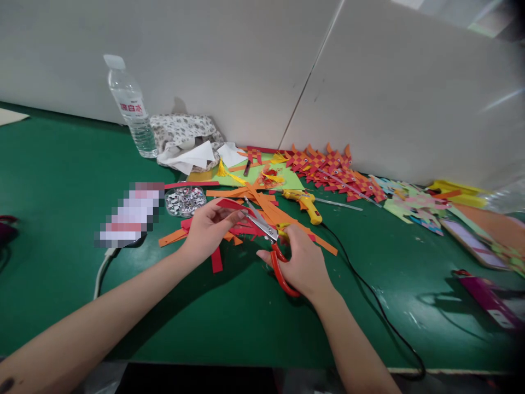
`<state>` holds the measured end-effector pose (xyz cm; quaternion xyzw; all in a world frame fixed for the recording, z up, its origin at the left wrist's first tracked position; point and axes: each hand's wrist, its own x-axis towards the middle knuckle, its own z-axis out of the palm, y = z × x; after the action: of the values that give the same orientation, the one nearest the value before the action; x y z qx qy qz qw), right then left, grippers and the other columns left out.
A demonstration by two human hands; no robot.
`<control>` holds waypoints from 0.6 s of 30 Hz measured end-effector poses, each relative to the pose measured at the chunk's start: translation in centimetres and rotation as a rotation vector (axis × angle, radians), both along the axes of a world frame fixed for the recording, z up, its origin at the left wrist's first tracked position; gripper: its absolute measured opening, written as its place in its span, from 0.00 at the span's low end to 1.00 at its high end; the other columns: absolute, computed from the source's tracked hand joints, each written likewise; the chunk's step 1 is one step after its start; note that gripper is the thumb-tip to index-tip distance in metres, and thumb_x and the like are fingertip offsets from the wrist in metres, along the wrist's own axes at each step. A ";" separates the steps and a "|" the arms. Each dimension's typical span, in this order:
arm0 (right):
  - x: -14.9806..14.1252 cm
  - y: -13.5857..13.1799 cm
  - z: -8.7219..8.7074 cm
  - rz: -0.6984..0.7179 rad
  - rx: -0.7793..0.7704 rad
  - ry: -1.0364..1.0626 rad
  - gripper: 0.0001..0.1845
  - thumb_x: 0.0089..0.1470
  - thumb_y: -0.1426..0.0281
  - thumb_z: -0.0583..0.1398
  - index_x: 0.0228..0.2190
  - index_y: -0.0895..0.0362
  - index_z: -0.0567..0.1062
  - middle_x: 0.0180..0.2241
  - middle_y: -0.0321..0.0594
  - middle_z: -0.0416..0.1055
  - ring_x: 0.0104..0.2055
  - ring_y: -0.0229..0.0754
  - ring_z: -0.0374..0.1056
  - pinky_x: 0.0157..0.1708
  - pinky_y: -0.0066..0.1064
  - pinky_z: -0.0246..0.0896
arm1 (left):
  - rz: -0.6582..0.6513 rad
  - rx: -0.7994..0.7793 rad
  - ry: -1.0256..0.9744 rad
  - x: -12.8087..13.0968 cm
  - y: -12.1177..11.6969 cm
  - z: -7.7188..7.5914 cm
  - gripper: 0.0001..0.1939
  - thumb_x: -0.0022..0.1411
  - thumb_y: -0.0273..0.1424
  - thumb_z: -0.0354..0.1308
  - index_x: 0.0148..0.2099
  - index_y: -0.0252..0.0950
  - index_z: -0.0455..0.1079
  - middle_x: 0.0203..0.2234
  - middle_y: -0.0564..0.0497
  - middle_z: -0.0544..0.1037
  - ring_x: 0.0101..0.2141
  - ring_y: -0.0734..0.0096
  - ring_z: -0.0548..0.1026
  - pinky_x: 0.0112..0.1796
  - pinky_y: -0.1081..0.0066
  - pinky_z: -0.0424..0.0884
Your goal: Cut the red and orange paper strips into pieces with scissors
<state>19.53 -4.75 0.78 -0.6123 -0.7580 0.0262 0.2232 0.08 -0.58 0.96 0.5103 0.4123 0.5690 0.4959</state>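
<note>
While the left hand [207, 230] pinches a red paper piece [230, 204], the right hand [303, 261] grips scissors [268, 232]

As the left thumb and fingers press together on the red paper piece, the right hand curls around the red handles of the scissors. The blades stand slightly parted and point toward the left hand, their tips right beside the paper; whether they touch it, I cannot tell.

Beneath both hands, a loose pile of orange and red paper strips [268, 204] spreads over the green table [229, 323]. Just left of the pile sits a clear tray [166, 203] of small black-and-white discs [186, 201], and beyond that lies a phone [133, 213] with a white cable [101, 273]. Near the wall [229, 65], a water bottle [129, 98] stands beside a patterned tissue pack [184, 127].

Behind the strips, yellow tassels [222, 169] lie on a light green sheet [292, 178]. To the right, a yellow glue gun [304, 202] rests on its side, its black cord [371, 291] running to the near edge. Red-and-orange woven pieces [328, 169] are heaped along the wall, with pastel woven pieces [416, 200] farther right.
</note>
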 end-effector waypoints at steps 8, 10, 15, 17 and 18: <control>0.0 -0.1 0.0 0.003 0.008 -0.011 0.23 0.44 0.48 0.59 0.26 0.54 0.60 0.25 0.36 0.65 0.26 0.40 0.63 0.23 0.29 0.51 | -0.025 -0.035 -0.030 -0.1 0.1 -0.5 0.14 0.46 0.40 0.66 0.29 0.34 0.72 0.21 0.52 0.78 0.22 0.72 0.75 0.28 0.72 0.74; 0.0 -0.1 0.0 0.003 0.017 -0.009 0.23 0.44 0.49 0.59 0.26 0.54 0.61 0.25 0.36 0.65 0.26 0.40 0.63 0.23 0.29 0.50 | -0.022 -0.032 -0.036 -0.1 0.1 -0.6 0.14 0.47 0.40 0.66 0.29 0.34 0.72 0.22 0.51 0.78 0.23 0.71 0.76 0.28 0.72 0.74; 0.0 -0.1 0.1 0.002 0.021 -0.016 0.23 0.44 0.48 0.59 0.26 0.54 0.61 0.25 0.36 0.65 0.26 0.40 0.63 0.23 0.29 0.50 | -0.008 -0.029 -0.021 0.0 0.1 -0.5 0.15 0.46 0.40 0.66 0.29 0.34 0.72 0.22 0.51 0.78 0.23 0.71 0.76 0.28 0.70 0.75; 0.0 -0.2 0.2 0.002 0.008 -0.019 0.23 0.44 0.48 0.59 0.26 0.54 0.61 0.25 0.36 0.65 0.26 0.39 0.62 0.23 0.28 0.50 | -0.011 -0.033 -0.024 0.0 0.1 -0.4 0.15 0.46 0.40 0.66 0.29 0.34 0.72 0.21 0.51 0.78 0.22 0.71 0.76 0.28 0.71 0.74; -0.1 -0.2 0.2 0.003 0.002 -0.018 0.24 0.44 0.48 0.59 0.25 0.54 0.60 0.25 0.36 0.65 0.26 0.39 0.62 0.23 0.28 0.50 | -0.012 -0.032 -0.030 0.0 0.0 -0.4 0.15 0.45 0.40 0.66 0.29 0.34 0.72 0.21 0.51 0.78 0.22 0.71 0.75 0.28 0.71 0.74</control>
<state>19.48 -4.92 0.98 -0.6112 -0.7610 0.0202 0.2168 0.07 -0.54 0.60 0.4960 0.4111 0.5668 0.5135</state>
